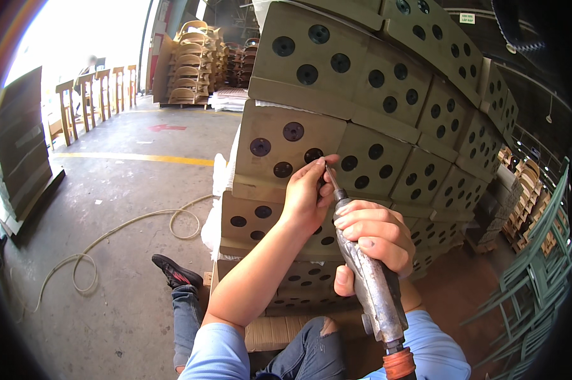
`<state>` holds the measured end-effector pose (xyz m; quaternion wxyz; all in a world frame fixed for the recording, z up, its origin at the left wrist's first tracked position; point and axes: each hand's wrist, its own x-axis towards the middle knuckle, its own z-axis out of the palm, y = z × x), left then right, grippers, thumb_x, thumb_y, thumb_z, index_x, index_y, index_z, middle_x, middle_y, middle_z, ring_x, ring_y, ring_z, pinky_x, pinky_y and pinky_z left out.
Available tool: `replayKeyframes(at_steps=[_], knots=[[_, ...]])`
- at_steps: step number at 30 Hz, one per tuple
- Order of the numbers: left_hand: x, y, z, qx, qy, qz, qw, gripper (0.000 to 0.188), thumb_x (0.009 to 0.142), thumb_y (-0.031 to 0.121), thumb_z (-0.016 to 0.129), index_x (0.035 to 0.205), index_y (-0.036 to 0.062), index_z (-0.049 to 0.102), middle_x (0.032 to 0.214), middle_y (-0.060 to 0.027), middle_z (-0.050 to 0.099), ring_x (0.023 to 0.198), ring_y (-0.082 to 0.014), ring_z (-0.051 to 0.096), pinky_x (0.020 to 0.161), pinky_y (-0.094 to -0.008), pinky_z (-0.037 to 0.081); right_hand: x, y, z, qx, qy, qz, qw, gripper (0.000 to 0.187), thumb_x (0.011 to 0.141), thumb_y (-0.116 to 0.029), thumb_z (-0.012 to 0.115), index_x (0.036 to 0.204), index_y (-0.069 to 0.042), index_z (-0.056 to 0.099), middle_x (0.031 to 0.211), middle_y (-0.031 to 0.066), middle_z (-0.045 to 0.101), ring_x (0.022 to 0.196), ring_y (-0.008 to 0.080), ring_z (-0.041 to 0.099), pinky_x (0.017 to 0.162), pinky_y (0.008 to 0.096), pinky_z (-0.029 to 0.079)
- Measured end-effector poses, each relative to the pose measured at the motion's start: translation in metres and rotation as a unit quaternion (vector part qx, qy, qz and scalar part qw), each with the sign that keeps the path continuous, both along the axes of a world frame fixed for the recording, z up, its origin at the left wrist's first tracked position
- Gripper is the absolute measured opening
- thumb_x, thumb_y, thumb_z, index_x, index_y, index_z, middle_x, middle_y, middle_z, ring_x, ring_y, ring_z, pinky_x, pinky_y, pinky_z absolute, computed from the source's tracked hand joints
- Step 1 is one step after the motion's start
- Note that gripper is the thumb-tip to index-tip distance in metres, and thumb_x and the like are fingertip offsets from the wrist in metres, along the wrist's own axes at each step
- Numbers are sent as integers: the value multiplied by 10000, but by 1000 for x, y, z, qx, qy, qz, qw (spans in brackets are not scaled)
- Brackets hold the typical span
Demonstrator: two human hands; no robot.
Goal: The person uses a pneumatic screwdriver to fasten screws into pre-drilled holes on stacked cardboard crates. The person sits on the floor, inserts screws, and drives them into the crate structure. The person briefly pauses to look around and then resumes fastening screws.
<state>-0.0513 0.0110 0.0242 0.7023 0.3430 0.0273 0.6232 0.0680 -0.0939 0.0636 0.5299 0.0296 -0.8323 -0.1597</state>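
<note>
In front of me rises a tall stack of brown panels [298, 115], each with round black discs [293, 132] on its face. My right hand [376, 235] is wrapped round a worn metal air screwdriver [373, 294], with an orange fitting [398, 363] at its lower end. Its thin bit [332, 178] points up at the panels. Close to the bit's tip, the fingers of my left hand [308, 190] are pinched together beside a black disc [313, 156]. Whatever sits between those fingertips is too small or hidden to make out.
A pale hose [102, 235] loops over the floor at left. Stacked curved wooden parts [190, 66] stand at the back; green metal frames [533, 272] crowd the right. A leaning wrapped stack [26, 139] and wooden chairs [96, 95] are far left, with a person [84, 79] beyond.
</note>
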Motion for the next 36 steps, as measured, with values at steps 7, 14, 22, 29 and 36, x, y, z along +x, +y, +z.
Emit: replayKeyframes(at_steps=[7, 14, 22, 29, 36], knots=[[-4, 2, -3, 1, -6, -12, 1000, 346, 1107, 221, 484, 1316, -42, 565, 812, 17, 514, 599, -57, 363, 471, -221, 283, -2, 0, 0, -1, -8, 2, 1000, 482, 783, -147, 827, 1147, -114, 512, 988, 94, 649, 839, 289, 726, 809, 500, 654], [18, 3, 1, 23, -34, -66, 997, 317, 1107, 195, 492, 1304, -45, 557, 812, 6, 537, 616, -63, 412, 483, -218, 299, 8, -12, 8, -2, -20, -44, 999, 479, 789, -146, 822, 1147, -119, 505, 985, 94, 645, 842, 287, 725, 808, 497, 655], [10, -20, -17, -14, 8, -5, 1000, 325, 1108, 225, 484, 1279, -32, 585, 764, -3, 530, 552, -70, 387, 467, -222, 280, 1, 1, 6, 22, -2, -15, 1000, 440, 800, -174, 817, 1125, -92, 532, 1008, 117, 683, 809, 283, 723, 774, 480, 660], [-11, -53, -84, -76, 62, -11, 995, 283, 1105, 210, 477, 1177, -10, 639, 744, -10, 513, 544, -75, 382, 463, -224, 276, -1, 11, -1, 35, -11, -18, 999, 468, 872, -234, 759, 1207, -90, 465, 1036, 131, 626, 823, 284, 659, 737, 482, 624], [-29, -57, -110, -106, 74, 10, 992, 265, 1101, 204, 483, 1128, -8, 639, 757, -3, 509, 555, -72, 381, 475, -221, 286, -7, 10, 2, 32, 1, -16, 999, 447, 876, -219, 753, 1199, -87, 474, 997, 124, 613, 826, 278, 649, 739, 480, 621]])
